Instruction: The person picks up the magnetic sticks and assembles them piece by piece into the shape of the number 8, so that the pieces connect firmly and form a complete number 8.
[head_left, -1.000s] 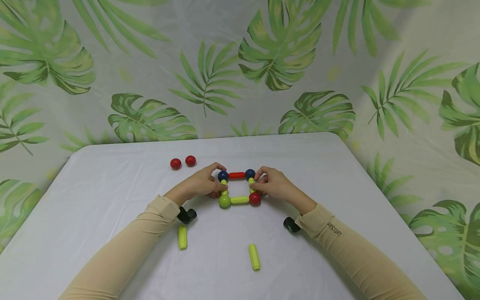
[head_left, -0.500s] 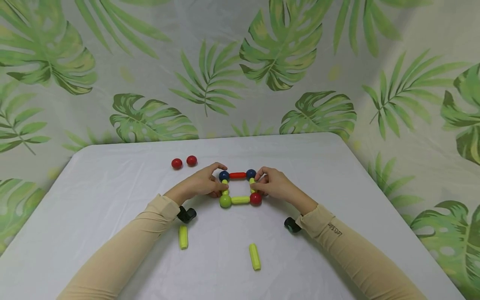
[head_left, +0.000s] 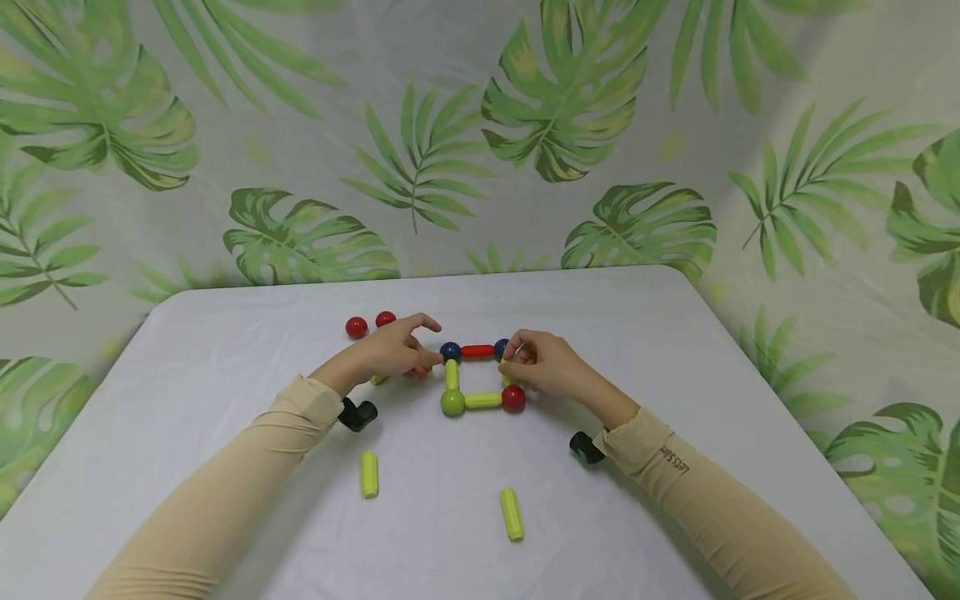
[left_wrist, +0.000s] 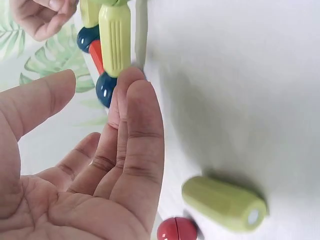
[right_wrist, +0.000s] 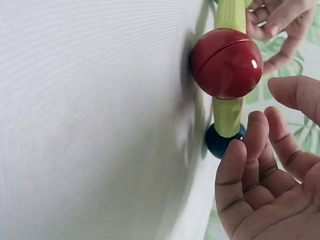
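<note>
A square of magnetic rods and balls lies on the white table. At its back a red rod (head_left: 477, 352) joins two blue balls; a green ball (head_left: 453, 402) and a red ball (head_left: 513, 398) form the front corners. Yellow-green rods make the other sides. My left hand (head_left: 393, 348) is just left of the square, fingers extended and thumb apart, holding nothing. At the right side my right hand (head_left: 551, 367) has loosely bent fingers near the right blue ball (right_wrist: 223, 142) and the side rod (right_wrist: 228, 117), thumb apart; it partly hides both in the head view.
Two loose red balls (head_left: 356, 327) lie behind my left hand. A loose yellow-green rod (left_wrist: 223, 202) is beneath that hand. Closer to me lie two more rods, one at left (head_left: 370, 475) and one at right (head_left: 512, 514). A leaf-print cloth (head_left: 412, 167) hangs behind the table.
My left hand has let go of the square's left side and moved left, its fingers opening. A loose rod now shows beneath it. The right hand and the square stay about where they were.
</note>
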